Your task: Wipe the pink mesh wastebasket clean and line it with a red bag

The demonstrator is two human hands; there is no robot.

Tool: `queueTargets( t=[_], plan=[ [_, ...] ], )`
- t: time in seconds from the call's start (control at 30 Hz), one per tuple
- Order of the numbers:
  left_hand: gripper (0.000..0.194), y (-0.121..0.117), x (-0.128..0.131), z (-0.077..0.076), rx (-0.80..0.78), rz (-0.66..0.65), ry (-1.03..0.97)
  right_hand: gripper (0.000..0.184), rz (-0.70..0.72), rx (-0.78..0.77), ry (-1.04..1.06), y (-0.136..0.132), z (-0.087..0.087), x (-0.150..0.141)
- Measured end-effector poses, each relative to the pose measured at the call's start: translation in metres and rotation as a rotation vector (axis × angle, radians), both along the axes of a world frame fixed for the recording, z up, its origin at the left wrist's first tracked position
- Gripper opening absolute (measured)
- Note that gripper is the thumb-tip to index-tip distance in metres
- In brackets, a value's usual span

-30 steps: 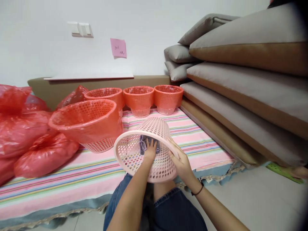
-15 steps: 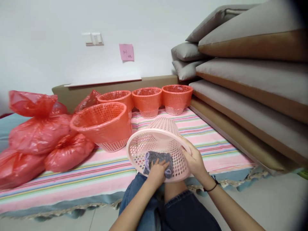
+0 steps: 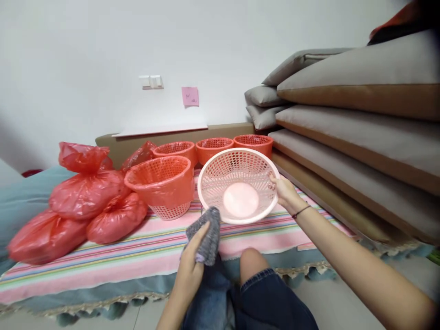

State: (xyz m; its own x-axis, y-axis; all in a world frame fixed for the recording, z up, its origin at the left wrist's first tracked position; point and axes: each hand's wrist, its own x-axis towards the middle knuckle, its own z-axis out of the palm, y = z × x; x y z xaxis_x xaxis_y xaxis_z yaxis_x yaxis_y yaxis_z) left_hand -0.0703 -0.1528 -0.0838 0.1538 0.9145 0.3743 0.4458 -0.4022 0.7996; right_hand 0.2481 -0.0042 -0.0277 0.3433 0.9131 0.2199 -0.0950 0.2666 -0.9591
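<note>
Head cam: left hand [image 3: 193, 262] clutches a gray cloth [image 3: 210, 236], right hand [image 3: 287, 191] holds the pink basket [image 3: 240, 200] by just its rim, so a bump could probably twist it loose.

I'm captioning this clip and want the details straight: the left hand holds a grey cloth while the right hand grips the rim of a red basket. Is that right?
Not quite: the head view shows the right hand gripping the rim of a pale pink basket, not a red one. The left hand does hold a grey cloth.
</note>
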Motion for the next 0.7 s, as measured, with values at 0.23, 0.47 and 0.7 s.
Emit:
queueTargets(
  t=[0.23, 0.47, 0.7],
  plan=[
    [0.061, -0.013, 0.004, 0.026, -0.512, 0.301, -1.197, 0.020, 0.223, -0.300, -0.057, 0.021, 0.032, -0.013],
    [0.032, -0.026, 0.003, 0.018, -0.809, 0.126, -1.528, 0.058, -0.223, -0.009, -0.460, -0.052, 0.027, -0.019],
    [0.020, -0.034, 0.060, 0.002, -0.951, -0.007, -1.519, 0.057, 0.476, -0.241, -0.032, -0.200, -0.061, -0.062]
  ],
)
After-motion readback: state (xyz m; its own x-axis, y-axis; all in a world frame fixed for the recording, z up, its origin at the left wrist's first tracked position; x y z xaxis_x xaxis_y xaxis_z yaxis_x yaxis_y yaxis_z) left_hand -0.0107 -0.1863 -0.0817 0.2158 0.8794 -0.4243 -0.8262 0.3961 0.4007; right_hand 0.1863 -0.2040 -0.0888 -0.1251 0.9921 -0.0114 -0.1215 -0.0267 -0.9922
